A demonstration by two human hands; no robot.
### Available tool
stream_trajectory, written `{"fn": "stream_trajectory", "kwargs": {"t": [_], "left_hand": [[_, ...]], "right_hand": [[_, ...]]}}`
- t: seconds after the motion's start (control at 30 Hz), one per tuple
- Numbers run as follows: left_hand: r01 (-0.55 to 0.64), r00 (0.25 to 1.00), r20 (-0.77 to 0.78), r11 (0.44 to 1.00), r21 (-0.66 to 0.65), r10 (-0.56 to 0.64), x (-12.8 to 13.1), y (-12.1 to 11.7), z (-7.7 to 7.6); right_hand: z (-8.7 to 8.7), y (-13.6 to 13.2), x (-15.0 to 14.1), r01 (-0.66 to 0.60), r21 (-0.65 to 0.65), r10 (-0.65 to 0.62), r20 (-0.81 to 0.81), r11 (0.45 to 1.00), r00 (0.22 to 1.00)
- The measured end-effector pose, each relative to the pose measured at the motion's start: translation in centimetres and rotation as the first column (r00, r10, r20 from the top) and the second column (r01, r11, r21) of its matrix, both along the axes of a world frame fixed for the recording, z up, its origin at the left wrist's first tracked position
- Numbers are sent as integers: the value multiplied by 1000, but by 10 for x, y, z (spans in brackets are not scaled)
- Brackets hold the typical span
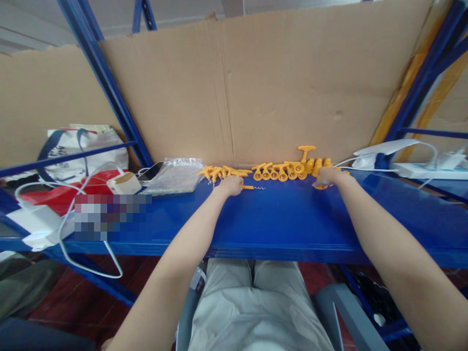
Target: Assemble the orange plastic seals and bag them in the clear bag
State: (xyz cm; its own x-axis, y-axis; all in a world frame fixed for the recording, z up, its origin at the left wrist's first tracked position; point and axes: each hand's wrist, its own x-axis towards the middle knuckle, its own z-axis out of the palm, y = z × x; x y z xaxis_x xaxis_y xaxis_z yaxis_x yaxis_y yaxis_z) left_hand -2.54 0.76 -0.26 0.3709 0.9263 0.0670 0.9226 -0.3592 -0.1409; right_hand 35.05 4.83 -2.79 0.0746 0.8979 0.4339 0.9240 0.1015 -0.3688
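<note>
Near the middle of the blue shelf (278, 219), I see the left hand (231, 185) closed around a yellow corkscrew (248, 187), its spiral pointing to three o'clock. Well apart at three o'clock, the right hand (327, 177) touches a yellow piece (321, 187); I cannot tell whether it grips. Loose corkscrews (216, 171) lie at eleven o'clock from the left hand.

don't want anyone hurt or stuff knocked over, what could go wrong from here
The bare metal spiral sticking out beside the left hand could prick a finger. The right hand, working close to the orange row, might knock over the T-handled orange piece that stands up above it. The round-mouthed orange pieces sit so close together that one bump could shift several.
</note>
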Motion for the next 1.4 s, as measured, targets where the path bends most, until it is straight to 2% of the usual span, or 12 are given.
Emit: {"fn": "stream_trajectory", "kwargs": {"t": [0.03,0.07,0.13,0.27,0.43,0.6,0.7,0.83,0.97,1.07,1.2,1.4], "left_hand": [[3,1000,-2,1000,-3,-3,0,0,0],[4,1000,1,1000,-5,-4,0,0,0],[3,1000,17,1000,-1,-3,0,1,-1],[-14,999,45,1000,26,12,0,2,-4],[-36,994,102,998,53,30,-1,4,-6],[-40,984,176,996,77,25,-4,8,-9],[-10,972,236,995,104,-15,-6,10,-11],[45,945,315,990,135,-85,-5,11,-12],[86,931,338,982,166,-139,0,10,-11],[107,924,345,978,179,-164,3,7,-10],[112,916,363,977,182,-173,5,4,-8],[109,926,339,977,182,-167,1,6,-9]], "right_hand": [[4,-5,-6,-12,-198,22,48,980,999],[8,-10,-13,-26,-338,55,77,941,995],[13,-19,-27,-83,-414,123,72,906,990],[18,-29,-50,-197,-344,223,37,918,974],[18,-27,-58,-187,-244,221,119,952,968],[16,-24,-67,-244,-162,273,196,956,942],[14,-23,-74,-317,-111,333,203,942,921],[11,-24,-82,-461,-36,459,175,887,871],[9,-28,-91,-536,45,525,145,843,838],[10,-33,-101,-563,48,551,147,825,821],[12,-39,-109,-550,29,540,153,834,827],[10,-34,-103,-553,83,536,165,829,828]]}}
